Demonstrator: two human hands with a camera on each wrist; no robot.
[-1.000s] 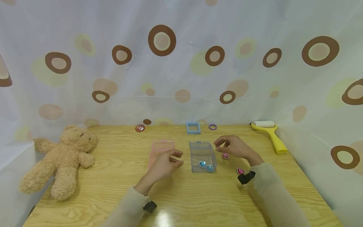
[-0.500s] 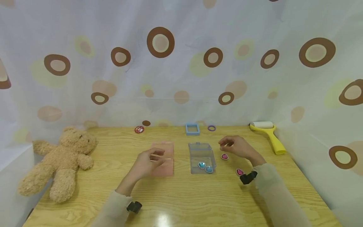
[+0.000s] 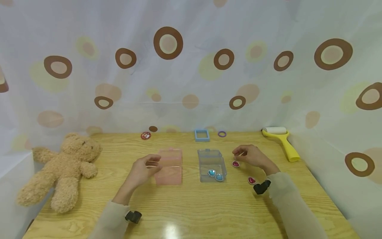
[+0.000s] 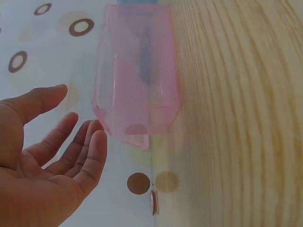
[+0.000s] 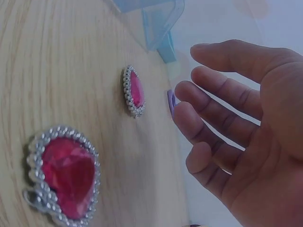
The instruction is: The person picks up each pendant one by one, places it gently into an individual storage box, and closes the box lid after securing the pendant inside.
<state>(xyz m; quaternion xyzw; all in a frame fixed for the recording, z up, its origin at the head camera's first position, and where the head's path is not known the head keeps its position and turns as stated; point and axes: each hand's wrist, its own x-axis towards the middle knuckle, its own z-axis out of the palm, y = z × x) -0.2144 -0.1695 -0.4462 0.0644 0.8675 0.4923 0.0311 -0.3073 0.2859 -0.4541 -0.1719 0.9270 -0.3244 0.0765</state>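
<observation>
Left hand [image 3: 142, 170] and right hand [image 3: 252, 156] held above a wooden table [image 3: 191, 209]; fingers loosely bent, nothing gripped by either.
The pink box [image 3: 172, 176] is set just beside the left fingertips; to its right, two blue gems [image 3: 212, 173] are contained in the blue box [image 3: 209, 160]; one pink gem [image 3: 252, 180] is laid farther right; beyond it, a second pink gem [image 3: 235, 164] is overhung by the right hand; behind these, a blue frame [image 3: 202, 139] is placed near the curtain [image 3: 191, 66].

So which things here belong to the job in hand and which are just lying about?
Likely in use: pink box, blue box, two blue gems, two pink gems.
Seemingly just lying about: teddy bear, red disc, blue frame, purple ring, yellow roller.
</observation>
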